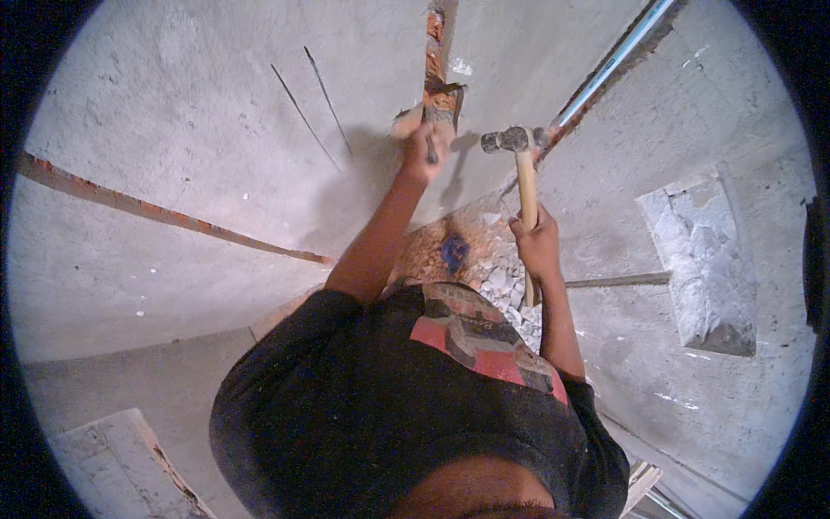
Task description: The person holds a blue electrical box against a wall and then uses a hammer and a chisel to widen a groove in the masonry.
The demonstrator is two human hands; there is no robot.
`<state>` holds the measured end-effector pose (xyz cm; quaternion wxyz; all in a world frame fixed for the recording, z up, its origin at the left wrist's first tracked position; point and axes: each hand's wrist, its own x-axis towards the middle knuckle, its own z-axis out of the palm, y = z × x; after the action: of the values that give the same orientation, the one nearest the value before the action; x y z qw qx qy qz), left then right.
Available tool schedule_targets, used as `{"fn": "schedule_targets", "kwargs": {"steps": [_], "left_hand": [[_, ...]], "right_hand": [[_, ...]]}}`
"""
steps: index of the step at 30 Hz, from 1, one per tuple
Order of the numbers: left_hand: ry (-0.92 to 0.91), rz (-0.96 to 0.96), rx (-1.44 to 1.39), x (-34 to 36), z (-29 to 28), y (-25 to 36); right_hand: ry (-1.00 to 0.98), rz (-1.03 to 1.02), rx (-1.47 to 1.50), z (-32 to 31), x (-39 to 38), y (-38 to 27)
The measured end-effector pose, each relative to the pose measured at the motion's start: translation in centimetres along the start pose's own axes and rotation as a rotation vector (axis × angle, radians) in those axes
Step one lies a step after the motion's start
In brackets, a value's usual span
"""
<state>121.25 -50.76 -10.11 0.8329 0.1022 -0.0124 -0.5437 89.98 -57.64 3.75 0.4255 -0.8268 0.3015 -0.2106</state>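
My right hand [538, 244] is closed round the pale wooden handle of a hammer [526, 177]. The hammer's grey metal head is raised, a short way to the right of my left hand. My left hand [421, 154], slightly blurred, is closed on a dark metal chisel [431, 152], of which only a short end shows. It is held against the wall at the lower end of a chipped vertical groove [435, 43] that exposes orange brick. Where the chisel's tip meets the wall is hidden by my hand.
White-grey rubble [501, 281] and a crumpled blue thing [454, 252] lie on the floor below. A light-blue pipe [614, 60] runs in a slot on the right wall. Another groove [173, 218] crosses the left wall. A pale rough patch [702, 259] marks the right wall.
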Motion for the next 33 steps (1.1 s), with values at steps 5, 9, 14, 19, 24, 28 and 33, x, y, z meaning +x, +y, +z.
{"fn": "schedule_targets", "kwargs": {"steps": [5, 9, 14, 19, 24, 28, 33], "left_hand": [[0.434, 0.031, 0.418, -6.7, 2.9, -5.4], [0.394, 0.082, 0.615, -7.3, 5.7, -5.2], [0.441, 0.253, 0.859, -5.8, 8.1, -3.9], [0.491, 0.315, 1.134, -4.6, 8.1, -2.4], [0.55, 0.419, 1.315, -4.6, 5.6, -2.3], [0.549, 0.464, 1.557, -3.3, 4.2, -0.5], [0.584, 0.457, 2.215, -2.9, 3.4, 1.8]], "right_hand": [[-0.018, -0.01, -0.01, 0.5, -0.9, 0.0], [-0.061, 0.128, 0.081, 1.1, -1.3, 0.5], [-0.076, 0.17, 0.077, 0.9, -1.8, -2.0], [-0.071, 0.125, 0.103, 1.0, -2.5, -1.2], [-0.071, 0.177, 0.147, 1.0, -3.4, -1.0], [-0.055, 0.187, 0.123, 1.1, -4.2, -0.1], [-0.077, 0.253, 0.144, 1.5, -5.0, 0.2]]}}
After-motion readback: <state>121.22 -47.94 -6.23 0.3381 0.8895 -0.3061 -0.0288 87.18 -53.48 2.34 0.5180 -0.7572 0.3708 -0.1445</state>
